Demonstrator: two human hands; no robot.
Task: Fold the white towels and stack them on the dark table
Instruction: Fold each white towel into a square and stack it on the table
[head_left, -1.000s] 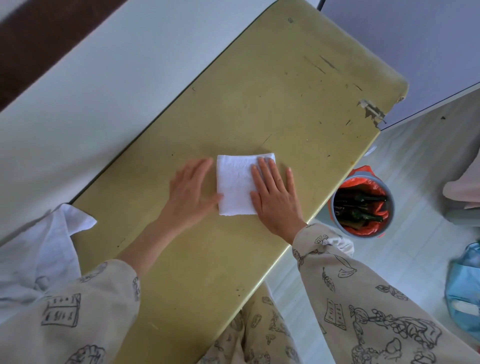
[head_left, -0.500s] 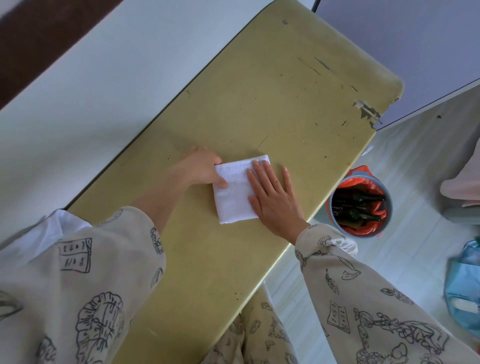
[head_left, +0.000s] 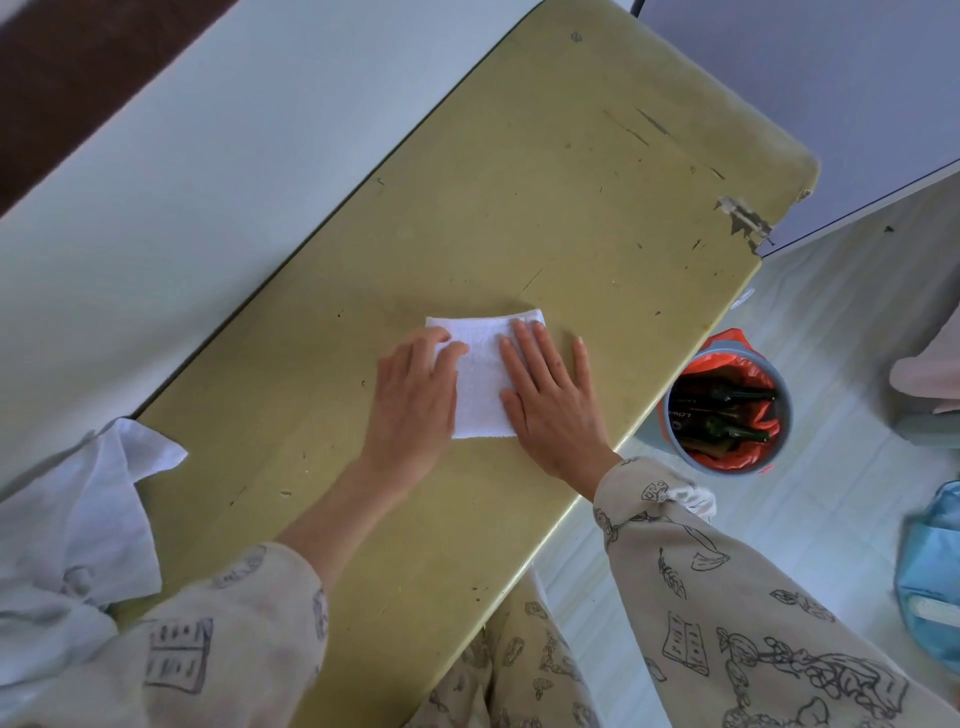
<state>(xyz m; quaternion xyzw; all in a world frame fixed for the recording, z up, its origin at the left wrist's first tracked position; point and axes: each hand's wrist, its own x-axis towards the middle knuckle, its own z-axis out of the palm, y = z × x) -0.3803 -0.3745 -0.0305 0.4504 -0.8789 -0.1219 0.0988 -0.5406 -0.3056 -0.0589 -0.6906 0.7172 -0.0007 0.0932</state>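
On the yellow-green bench (head_left: 519, 197) a small folded white towel (head_left: 480, 384) lay flat, the right hand (head_left: 553, 405) pressed on it with straight fingers, and the left hand (head_left: 413, 400) rested flat on its left edge.

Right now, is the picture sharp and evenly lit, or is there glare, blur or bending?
Head view: soft, even daylight, no glare; faint shadows under both hands on the folded towel; centre sharp; wide-angle bending curves the table edges.
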